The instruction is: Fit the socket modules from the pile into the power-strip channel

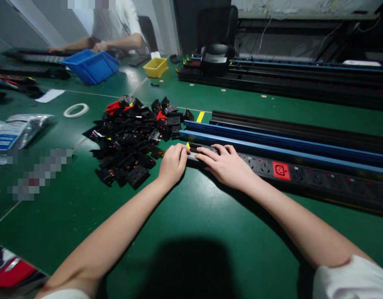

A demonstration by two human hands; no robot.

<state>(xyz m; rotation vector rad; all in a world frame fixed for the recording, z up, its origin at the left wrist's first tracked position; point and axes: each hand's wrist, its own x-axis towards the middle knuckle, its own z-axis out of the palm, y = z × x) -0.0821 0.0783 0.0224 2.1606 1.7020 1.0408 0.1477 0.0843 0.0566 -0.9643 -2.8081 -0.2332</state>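
A long black power strip (pixel 315 177) with a row of sockets and one red socket (pixel 281 170) lies on the green table. At its left end, my left hand (pixel 173 164) is closed around the tip, thumb and fingers together; a small yellow piece (pixel 188 145) shows just above the thumb. My right hand (pixel 227 166) rests over the strip a little further right, its fingers stretched and slightly apart. Left of my hands is a heap of black socket modules (pixel 132 128) with some red ones among them. Blue metal rails (pixel 272 147) run right behind the strip.
A black rail (pixel 291 128) lies beyond the blue ones, and more long strips (pixel 287 85) stand farther back. White tape roll (pixel 76 110), plastic bag (pixel 20 133), blue bin (pixel 90 66) and yellow bin (pixel 155 67) sit on the table. A person (pixel 116 29) works across the table.
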